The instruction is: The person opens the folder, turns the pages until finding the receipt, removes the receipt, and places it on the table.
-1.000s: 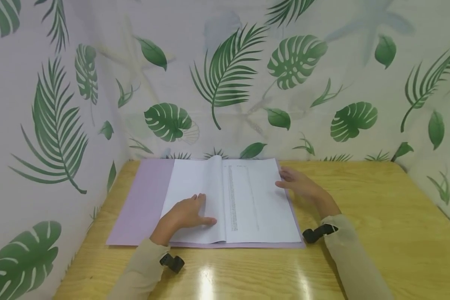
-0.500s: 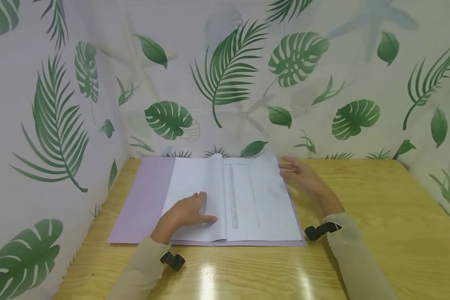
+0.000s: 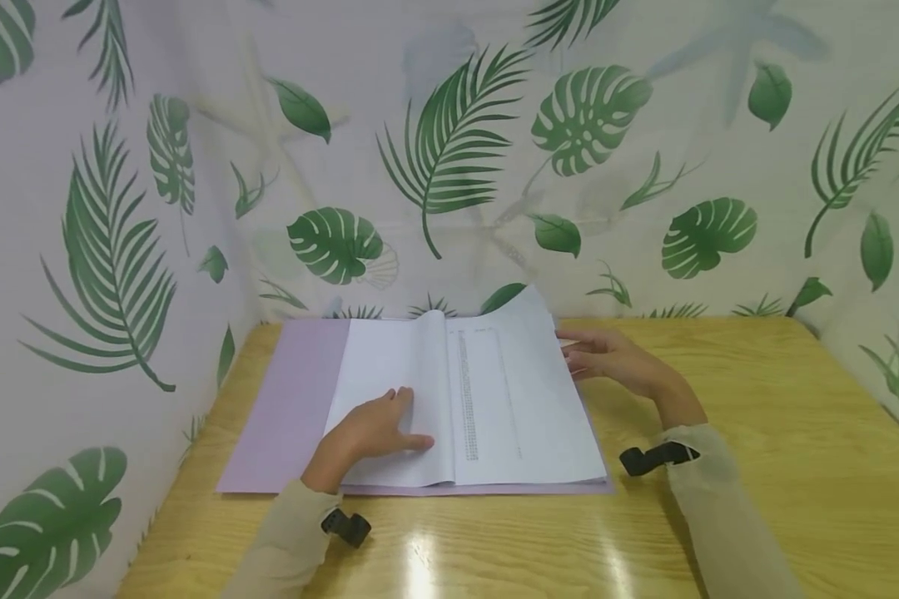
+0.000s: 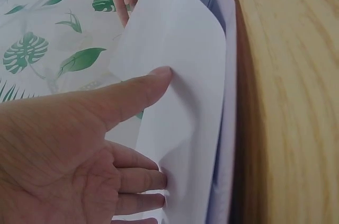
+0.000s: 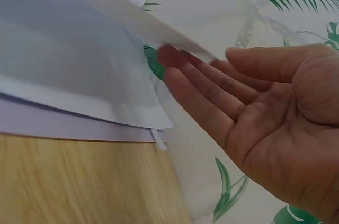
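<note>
A lilac folder (image 3: 300, 408) lies open on the table with white sheets inside. My left hand (image 3: 370, 428) rests on the left-hand pages (image 3: 370, 353), thumb pointing toward the fold. In the left wrist view its fingers are extended and their tips touch the paper. My right hand (image 3: 622, 362) is at the far right edge of the printed right-hand page (image 3: 547, 383), whose upper corner curls up. Seen from the right wrist, the fingers (image 5: 198, 99) reach loosely under the lifted sheet (image 5: 153, 25), and the thumb stays just off its edge.
The wooden table (image 3: 749, 449) extends right of the folder and in front of it. Leaf-patterned cloth walls (image 3: 449, 166) stand close behind the table and on its left. A small white tab (image 5: 159, 139) sticks out at the folder's edge in the right wrist view.
The right-hand page's far corner has risen from lying flat and now curls up. My right hand has shifted slightly right, its fingers now at the sheet's edge. My left hand stays put.
</note>
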